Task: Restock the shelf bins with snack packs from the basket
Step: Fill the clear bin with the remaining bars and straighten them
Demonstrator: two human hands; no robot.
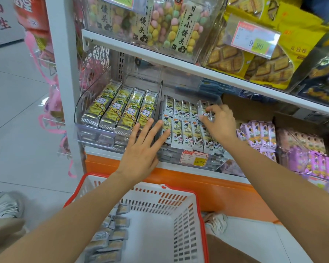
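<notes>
Our right grip curls its fingers on the small white-and-green snack packs at the right end of the clear plastic bin. At its 9 o'clock, our left grip lies flat, its fingers straight and spread, fingertips touching the front row. Long yellow-green snack packs fill the neighbouring bin further toward 9 o'clock. The white plastic basket with a red rim sits at 6 o'clock, with grey packs along its left side.

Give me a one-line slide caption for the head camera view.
Left hand touches and right hand grips snack packs in a clear shelf bin above the part-filled basket.
</notes>
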